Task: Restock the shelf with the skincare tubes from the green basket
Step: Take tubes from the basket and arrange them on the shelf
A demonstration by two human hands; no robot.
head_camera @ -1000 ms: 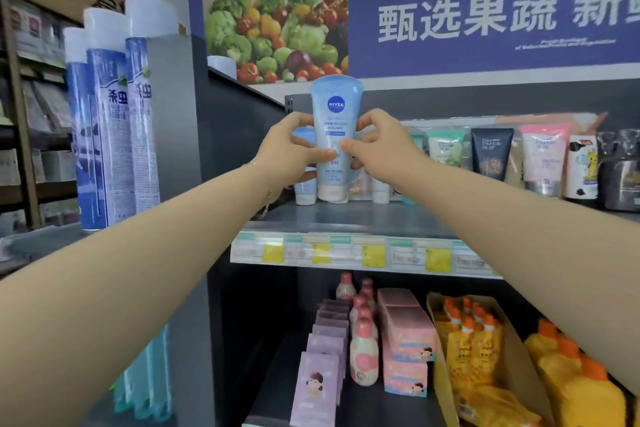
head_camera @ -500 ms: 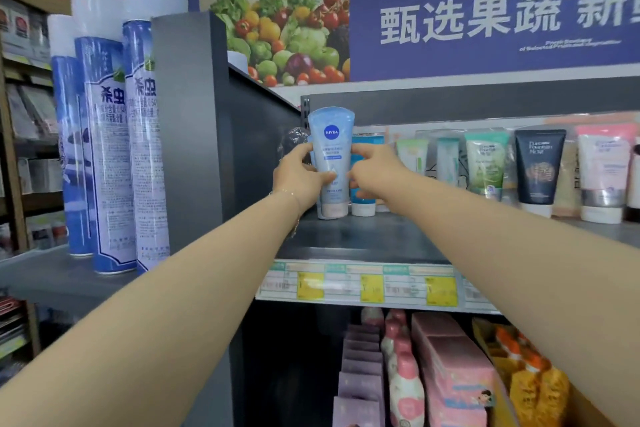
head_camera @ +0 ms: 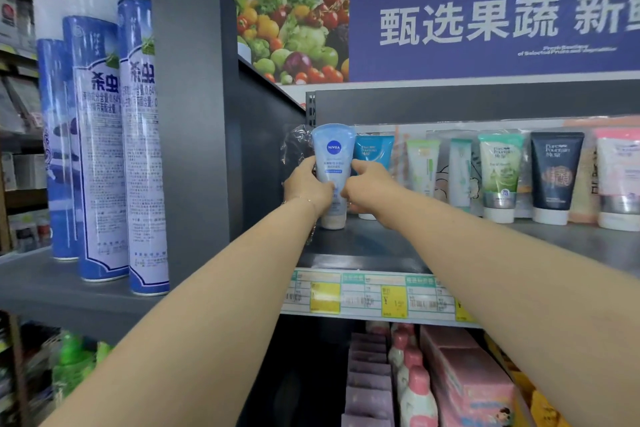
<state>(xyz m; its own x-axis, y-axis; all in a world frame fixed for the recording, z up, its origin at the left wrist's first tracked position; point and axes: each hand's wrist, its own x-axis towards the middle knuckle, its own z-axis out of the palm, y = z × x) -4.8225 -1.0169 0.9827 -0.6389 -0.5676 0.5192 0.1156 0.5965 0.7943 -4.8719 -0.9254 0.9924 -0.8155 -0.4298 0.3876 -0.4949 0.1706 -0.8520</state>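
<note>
A light blue Nivea tube (head_camera: 332, 156) stands cap-down at the far left end of the dark grey shelf (head_camera: 367, 246), close to the side panel. My left hand (head_camera: 306, 186) grips it from the left and my right hand (head_camera: 367, 186) grips it from the right. Both arms reach up from below. Behind it stands a darker blue tube (head_camera: 375, 151), half hidden by my right hand. The green basket is out of view.
Green, black and pink tubes (head_camera: 556, 174) line the shelf to the right. Tall blue spray cans (head_camera: 142, 149) stand on the neighbouring shelf at left, past a grey side panel (head_camera: 194, 122). Price labels (head_camera: 374, 295) run along the shelf edge; pink boxes and bottles (head_camera: 460, 381) fill the shelf below.
Both hands have carried the Nivea tube back and left along the shelf, down onto its far left end. The camera has moved closer and to the left.
</note>
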